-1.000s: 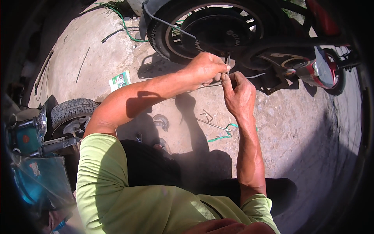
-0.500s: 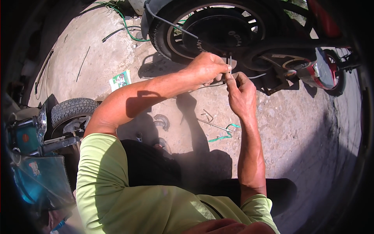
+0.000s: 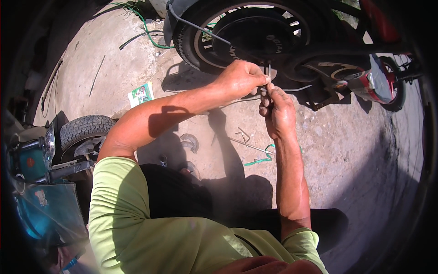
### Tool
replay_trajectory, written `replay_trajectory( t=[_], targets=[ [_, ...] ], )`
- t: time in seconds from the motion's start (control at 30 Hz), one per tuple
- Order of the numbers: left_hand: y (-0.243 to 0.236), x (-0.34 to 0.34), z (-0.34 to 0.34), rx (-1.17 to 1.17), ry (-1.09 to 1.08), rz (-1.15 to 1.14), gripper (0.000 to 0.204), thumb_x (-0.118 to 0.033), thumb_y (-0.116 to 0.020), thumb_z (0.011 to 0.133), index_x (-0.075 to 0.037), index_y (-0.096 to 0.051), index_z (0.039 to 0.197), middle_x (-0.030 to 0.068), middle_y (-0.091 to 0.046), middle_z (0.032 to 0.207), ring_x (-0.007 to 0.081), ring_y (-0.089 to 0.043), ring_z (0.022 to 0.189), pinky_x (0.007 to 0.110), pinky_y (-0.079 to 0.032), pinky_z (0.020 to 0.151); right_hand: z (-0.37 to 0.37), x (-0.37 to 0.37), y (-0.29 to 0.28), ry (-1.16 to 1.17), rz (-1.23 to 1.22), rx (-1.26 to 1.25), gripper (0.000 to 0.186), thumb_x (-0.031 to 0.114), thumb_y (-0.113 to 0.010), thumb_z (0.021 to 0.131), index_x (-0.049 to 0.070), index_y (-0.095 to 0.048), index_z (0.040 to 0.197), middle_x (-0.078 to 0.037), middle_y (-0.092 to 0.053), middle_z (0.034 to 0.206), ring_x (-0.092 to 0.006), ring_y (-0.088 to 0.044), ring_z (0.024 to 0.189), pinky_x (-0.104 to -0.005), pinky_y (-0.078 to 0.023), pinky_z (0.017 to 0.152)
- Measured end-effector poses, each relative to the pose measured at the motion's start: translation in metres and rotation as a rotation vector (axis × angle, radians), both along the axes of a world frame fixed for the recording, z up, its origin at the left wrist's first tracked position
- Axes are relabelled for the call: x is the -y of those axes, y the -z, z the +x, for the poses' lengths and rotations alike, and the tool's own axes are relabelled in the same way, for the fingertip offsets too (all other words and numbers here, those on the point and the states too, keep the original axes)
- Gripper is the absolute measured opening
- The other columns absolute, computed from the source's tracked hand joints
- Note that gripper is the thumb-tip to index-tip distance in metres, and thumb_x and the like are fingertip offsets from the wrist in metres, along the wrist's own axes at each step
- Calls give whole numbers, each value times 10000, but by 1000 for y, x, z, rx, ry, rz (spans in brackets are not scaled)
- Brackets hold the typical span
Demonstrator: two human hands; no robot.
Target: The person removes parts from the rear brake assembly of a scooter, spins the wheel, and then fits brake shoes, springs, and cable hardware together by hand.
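Right at the lower edge of the black motorcycle wheel (image 3: 255,39), a thin pale cable (image 3: 292,88) runs in from the right and ends between both hands. The left hand (image 3: 239,78) is curled closed, thumb and forefinger pinching the cable's end just below a short upright metal pin (image 3: 269,71). The right hand (image 3: 277,112) comes up from beneath, its fingertips pressed together on the same spot, touching the left; what lies between those tips is too small to make out. The cable looks light, springy and thin, probably slick, so a firm pinch close to its free end seems the surest hold, with the second hand steadying right next to it. Beneath the forearms, on the sunlit concrete ground (image 3: 333,150), lie some thin metal rods (image 3: 248,144) and a green wire (image 3: 260,160). Further left are a small printed packet (image 3: 140,93), a loose tyre (image 3: 84,130) and a teal scooter body (image 3: 41,205).
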State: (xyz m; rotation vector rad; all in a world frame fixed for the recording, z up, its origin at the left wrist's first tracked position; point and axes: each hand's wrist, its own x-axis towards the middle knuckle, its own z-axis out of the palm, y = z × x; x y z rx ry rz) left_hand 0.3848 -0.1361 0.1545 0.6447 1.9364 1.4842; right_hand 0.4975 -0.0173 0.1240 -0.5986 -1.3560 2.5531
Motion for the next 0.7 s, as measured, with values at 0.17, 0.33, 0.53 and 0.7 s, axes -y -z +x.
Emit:
replay_trajectory(
  t=[0.17,0.33,0.53,0.7],
  targets=[
    [1,4,-6,-39,-20,50,189,-216,-689,942,-40,-745,901,-39,-576,641,31,-459,516,216,-326,432,2,5,-3,-50,-242,20,175,228,-562,1030,72,-591,956,37,-484,710,-70,-406,577,-209,-332,527],
    [-3,4,-2,-48,-20,42,191,-215,-688,942,-42,-733,875,-38,-579,641,27,-453,511,213,-317,425,-1,2,4,42,92,34,236,230,-579,1027,50,-613,878,20,-525,707,-64,-428,583,-220,-311,491],
    [-4,6,-2,-38,-12,43,185,-209,-682,946,-33,-733,919,-36,-584,650,30,-462,516,214,-336,437,0,0,-14,12,-232,73,205,266,-532,1038,116,-557,901,65,-441,676,-57,-380,528,-222,-304,507],
    [11,8,-6,-303,-7,93,168,-227,-695,938,-73,-752,977,20,-691,778,72,-602,664,233,-485,595,-1,-3,-6,-169,-787,-164,238,280,-455,1072,115,-536,921,86,-432,667,-53,-386,512,-231,-304,522]
  ],
)
